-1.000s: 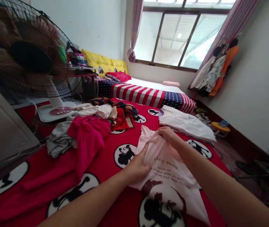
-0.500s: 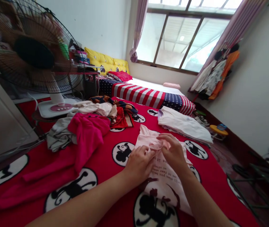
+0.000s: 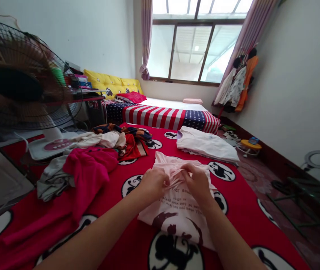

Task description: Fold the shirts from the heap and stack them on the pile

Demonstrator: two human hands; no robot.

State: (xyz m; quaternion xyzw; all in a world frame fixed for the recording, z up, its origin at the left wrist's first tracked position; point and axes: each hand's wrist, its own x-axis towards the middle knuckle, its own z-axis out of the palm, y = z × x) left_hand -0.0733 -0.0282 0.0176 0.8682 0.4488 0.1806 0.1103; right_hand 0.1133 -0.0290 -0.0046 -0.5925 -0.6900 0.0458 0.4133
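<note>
A pale pink T-shirt (image 3: 177, 221) with brown printed writing and a dark brown figure lies on the red blanket (image 3: 244, 217), its lettering upside down to me. My left hand (image 3: 154, 183) pinches the shirt's gathered cloth near the top. Opposite it, my right hand (image 3: 196, 183) grips the same bunched fabric between thumb and fingers. Creases run across the cloth between both hands. Just beyond the shirt sits a flat stack of folded white clothes (image 3: 207, 144).
To the left is a loose heap with a bright pink garment (image 3: 89, 168) and a grey garment (image 3: 54, 180). A standing fan (image 3: 16, 84) is at far left. Behind is a bed with a flag-patterned cover (image 3: 160, 117). A dark rack (image 3: 309, 198) stands right.
My left hand has closed on the shirt's cloth, where it rested flatter before. The shirt's lower part is spread wider to the left. The camera view has turned slightly right.
</note>
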